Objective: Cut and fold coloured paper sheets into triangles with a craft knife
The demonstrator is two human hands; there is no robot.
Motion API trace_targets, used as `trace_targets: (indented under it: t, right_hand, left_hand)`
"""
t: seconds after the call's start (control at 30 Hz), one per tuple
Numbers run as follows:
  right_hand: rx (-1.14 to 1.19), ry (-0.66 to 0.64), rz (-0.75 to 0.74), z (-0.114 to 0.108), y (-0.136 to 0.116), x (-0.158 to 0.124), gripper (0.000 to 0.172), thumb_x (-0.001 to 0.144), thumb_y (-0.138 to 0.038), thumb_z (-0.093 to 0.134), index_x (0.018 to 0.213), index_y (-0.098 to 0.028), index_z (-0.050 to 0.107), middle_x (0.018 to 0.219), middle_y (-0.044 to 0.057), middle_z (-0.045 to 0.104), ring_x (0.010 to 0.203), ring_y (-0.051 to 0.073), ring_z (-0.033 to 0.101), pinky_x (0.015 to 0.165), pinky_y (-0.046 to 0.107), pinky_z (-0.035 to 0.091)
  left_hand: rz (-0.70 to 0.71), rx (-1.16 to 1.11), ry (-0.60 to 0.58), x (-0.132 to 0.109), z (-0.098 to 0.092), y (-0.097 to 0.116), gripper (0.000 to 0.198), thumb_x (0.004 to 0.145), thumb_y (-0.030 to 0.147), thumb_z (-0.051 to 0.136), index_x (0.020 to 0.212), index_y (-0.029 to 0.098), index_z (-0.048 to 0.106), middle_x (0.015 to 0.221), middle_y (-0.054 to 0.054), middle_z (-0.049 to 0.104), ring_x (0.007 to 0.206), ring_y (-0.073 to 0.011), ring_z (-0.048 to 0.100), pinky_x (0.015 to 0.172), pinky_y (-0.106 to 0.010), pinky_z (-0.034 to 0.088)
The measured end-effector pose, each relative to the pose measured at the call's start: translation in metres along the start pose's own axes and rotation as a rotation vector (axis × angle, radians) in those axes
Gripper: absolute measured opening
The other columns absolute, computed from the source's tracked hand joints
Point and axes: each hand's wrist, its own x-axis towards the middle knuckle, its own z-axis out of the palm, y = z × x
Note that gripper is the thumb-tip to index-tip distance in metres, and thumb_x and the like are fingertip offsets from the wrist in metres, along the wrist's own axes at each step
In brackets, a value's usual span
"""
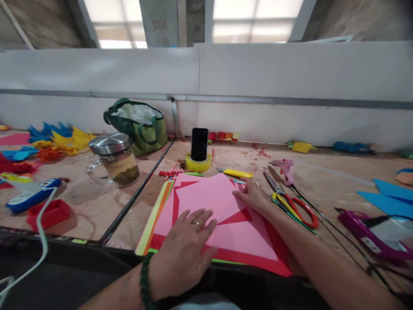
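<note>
A pink paper sheet point(209, 198) lies folded over on a stack of coloured paper point(258, 254) with red, orange and green sheets under it. My left hand point(185, 247) rests flat on the near part of the pink sheet, fingers spread, a ring on one finger. My right hand point(253, 196) presses on the sheet's right edge with fingers laid flat along the fold. Neither hand holds anything.
Red-handled scissors point(292, 202) and a pink glue gun point(285, 168) lie right of the stack. A phone point(199, 144) stands in a yellow tape roll point(198, 163) behind it. A glass jar point(116, 160), a green bag point(138, 122) and paper flowers point(54, 140) sit at the left.
</note>
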Motion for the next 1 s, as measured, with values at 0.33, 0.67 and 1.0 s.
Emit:
trace_targets:
  t: [0.33, 0.67, 1.0]
  right_hand:
    - [0.005, -0.091, -0.114, -0.021, -0.029, -0.024, 0.043, 0.079, -0.043, 0.060, 0.116, -0.022, 0.059, 0.076, 0.001, 0.066, 0.069, 0.017, 0.058, 0.059, 0.026, 0.037]
    - [0.039, -0.527, -0.199, -0.030, -0.037, 0.000, 0.018, 0.072, -0.033, 0.073, 0.072, -0.017, 0.067, 0.064, -0.002, 0.065, 0.061, 0.013, 0.059, 0.055, 0.023, 0.044]
    - [-0.016, -0.545, -0.036, -0.040, -0.001, 0.028, 0.028, 0.091, -0.033, 0.057, 0.113, -0.015, 0.059, 0.109, 0.006, 0.063, 0.089, 0.018, 0.063, 0.075, 0.036, 0.055]
  left_hand:
    - [-0.146, -0.101, -0.088, 0.012, 0.017, 0.015, 0.062, 0.081, 0.056, 0.058, 0.129, 0.017, 0.054, 0.126, -0.013, 0.056, 0.114, -0.0320, 0.048, 0.101, -0.051, 0.036]
    - [-0.175, -0.129, -0.117, -0.010, 0.026, 0.008, 0.067, 0.083, 0.060, 0.053, 0.133, 0.017, 0.051, 0.135, -0.012, 0.052, 0.121, -0.0338, 0.044, 0.107, -0.056, 0.029]
    - [-0.103, -0.017, -0.177, -0.021, 0.027, 0.005, 0.067, 0.082, 0.048, 0.061, 0.138, 0.015, 0.046, 0.140, -0.013, 0.048, 0.126, -0.0348, 0.044, 0.106, -0.059, 0.033]
